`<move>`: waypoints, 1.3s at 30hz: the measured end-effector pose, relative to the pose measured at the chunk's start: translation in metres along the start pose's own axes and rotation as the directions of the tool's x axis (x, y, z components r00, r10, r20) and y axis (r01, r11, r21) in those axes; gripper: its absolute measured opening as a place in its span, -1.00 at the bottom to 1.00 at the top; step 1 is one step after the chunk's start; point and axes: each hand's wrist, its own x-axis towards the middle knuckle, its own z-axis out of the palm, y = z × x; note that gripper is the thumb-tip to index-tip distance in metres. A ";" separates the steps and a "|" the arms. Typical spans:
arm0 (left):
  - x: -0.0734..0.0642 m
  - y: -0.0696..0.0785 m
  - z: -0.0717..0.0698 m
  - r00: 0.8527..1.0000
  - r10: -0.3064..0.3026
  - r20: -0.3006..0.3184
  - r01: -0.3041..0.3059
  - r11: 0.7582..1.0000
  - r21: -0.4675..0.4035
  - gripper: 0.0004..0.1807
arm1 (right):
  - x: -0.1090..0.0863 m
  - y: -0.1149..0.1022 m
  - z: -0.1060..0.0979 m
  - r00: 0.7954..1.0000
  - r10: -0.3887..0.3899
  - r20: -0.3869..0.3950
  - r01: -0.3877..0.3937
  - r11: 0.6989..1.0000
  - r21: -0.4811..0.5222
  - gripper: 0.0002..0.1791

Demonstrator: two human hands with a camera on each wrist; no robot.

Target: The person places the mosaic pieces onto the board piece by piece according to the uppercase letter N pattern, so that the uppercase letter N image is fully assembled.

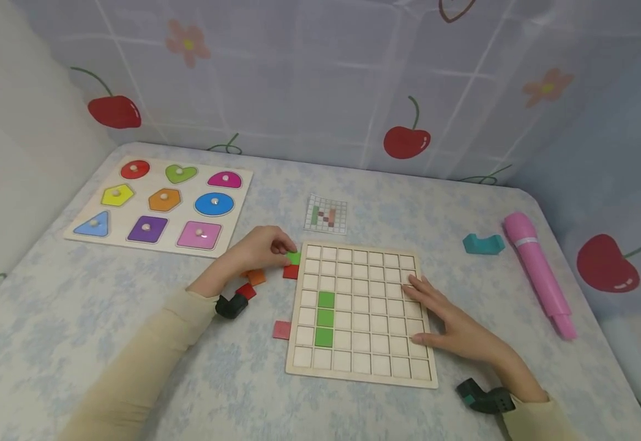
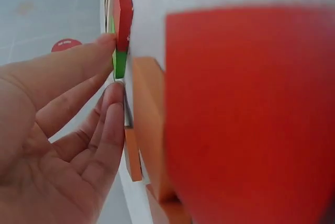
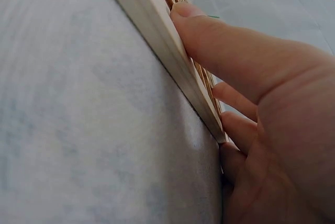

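At the left edge of the wooden grid board (image 1: 361, 381), my left hand (image 1: 262, 248) pinches a green square tile (image 1: 294, 258) with thumb and fingertips. That tile overlaps a red tile (image 1: 291, 272); the left wrist view shows the green tile (image 2: 120, 66) right at the thumb tip. Three green tiles (image 1: 326, 318) stand in one column of the board's grid. Across the board's right edge rests my right hand (image 1: 452, 327), its fingers spread and extended over the cells. In the right wrist view the thumb (image 3: 220, 46) lies on the wooden rim.
Orange tiles (image 1: 256, 277) and another red tile (image 1: 247, 291) lie beside my left wrist, a pinkish-red tile (image 1: 282, 330) by the board. Behind are a pattern card (image 1: 326, 228) and a knobbed shape puzzle (image 1: 177, 250). A teal block (image 1: 483, 244) and pink microphone-shaped toy (image 1: 540, 269) lie right.
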 end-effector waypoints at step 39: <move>0.012 0.042 0.033 0.996 0.049 0.073 -0.038 0.988 -0.149 -0.90 | 0.000 0.002 0.000 1.000 0.022 -0.001 -0.022 1.000 -0.006 -0.11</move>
